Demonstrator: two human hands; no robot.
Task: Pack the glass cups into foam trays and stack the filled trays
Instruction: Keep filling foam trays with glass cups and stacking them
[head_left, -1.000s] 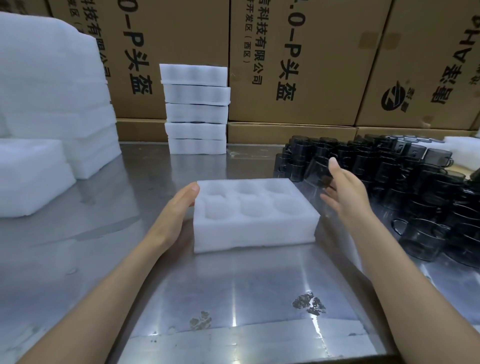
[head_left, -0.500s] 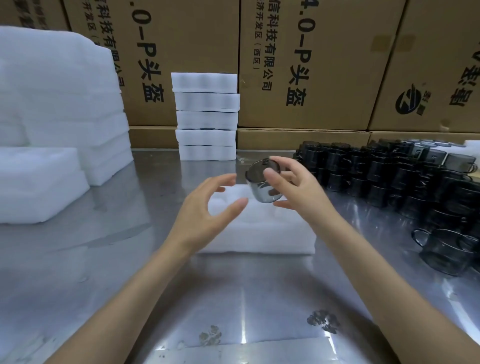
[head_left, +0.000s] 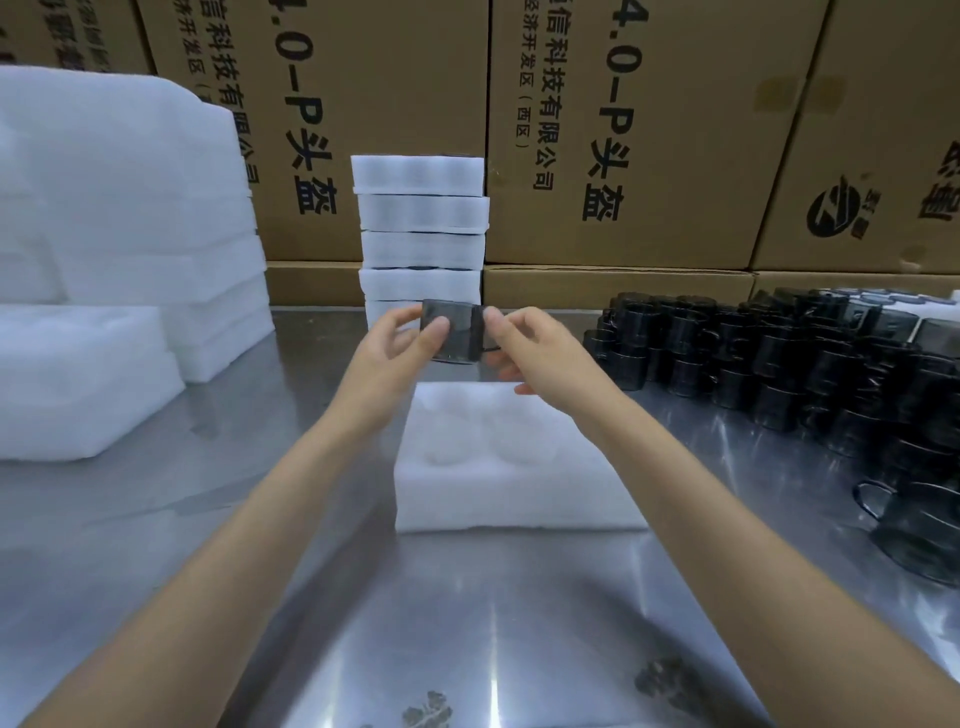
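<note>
Head view: left hand (head_left: 387, 345) and right hand (head_left: 535, 348) both pinching one dark glass cup (head_left: 451, 332), holding it in the air above the far edge of the foam tray (head_left: 519, 499) sitting mid-tabletop (head_left: 467, 623); more glass cups (head_left: 779, 364) clustering at 3 o'clock, stack of filled trays (head_left: 421, 234) standing at 12 o'clock, loose foam pile (head_left: 119, 234) sitting at 10 o'clock
</note>
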